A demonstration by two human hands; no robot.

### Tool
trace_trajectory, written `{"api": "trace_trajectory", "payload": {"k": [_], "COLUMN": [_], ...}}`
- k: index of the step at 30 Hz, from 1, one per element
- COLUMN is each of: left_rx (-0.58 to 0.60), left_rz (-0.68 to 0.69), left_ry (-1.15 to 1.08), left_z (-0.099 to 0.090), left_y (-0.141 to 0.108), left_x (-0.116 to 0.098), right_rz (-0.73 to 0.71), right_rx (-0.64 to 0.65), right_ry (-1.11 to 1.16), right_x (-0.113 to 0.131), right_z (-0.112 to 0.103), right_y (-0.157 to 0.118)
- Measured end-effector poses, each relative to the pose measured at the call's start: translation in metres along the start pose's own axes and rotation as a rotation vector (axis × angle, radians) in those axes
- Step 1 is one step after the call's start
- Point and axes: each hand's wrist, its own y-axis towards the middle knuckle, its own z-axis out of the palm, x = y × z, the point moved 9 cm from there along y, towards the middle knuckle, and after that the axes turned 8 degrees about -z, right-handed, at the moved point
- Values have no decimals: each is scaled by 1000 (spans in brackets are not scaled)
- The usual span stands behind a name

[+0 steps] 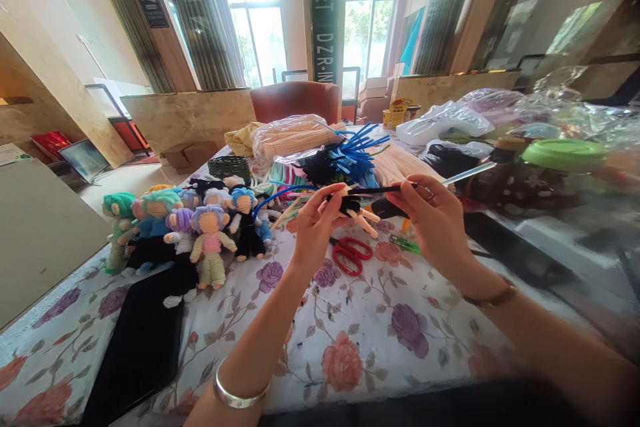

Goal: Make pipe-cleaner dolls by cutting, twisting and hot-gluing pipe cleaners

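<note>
My left hand pinches a small unfinished doll with a black body and beige limbs hanging below the fingers. A black pipe cleaner runs taut from the doll to my right hand, whose fingers are closed on it. On the cloth under my hands lie red-handled scissors and a small green object. Behind my right hand a translucent stick juts out; its near end is hidden. A dark tool is partly covered by the hands.
Several finished pipe-cleaner dolls stand at the left, beside a black tablet-like slab. Bundles of blue pipe cleaners and a plastic-wrapped beige bundle lie at the back. Plastic bags and a green lid crowd the right.
</note>
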Motion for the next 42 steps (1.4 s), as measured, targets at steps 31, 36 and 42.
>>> {"api": "trace_trajectory", "payload": {"k": [31, 36, 42], "left_rx": [-1, 6, 10], "left_rz": [15, 24, 14], "left_ry": [-14, -8, -19], "left_z": [2, 0, 0], "left_y": [-1, 1, 0], "left_x": [-4, -3, -2], "right_rz": [-236, -197, -180], "right_rx": [44, 12, 21], "right_ry": [-142, -85, -72], "right_x": [23, 19, 15], "right_z": [3, 0, 1], "right_y": [-3, -1, -1]}}
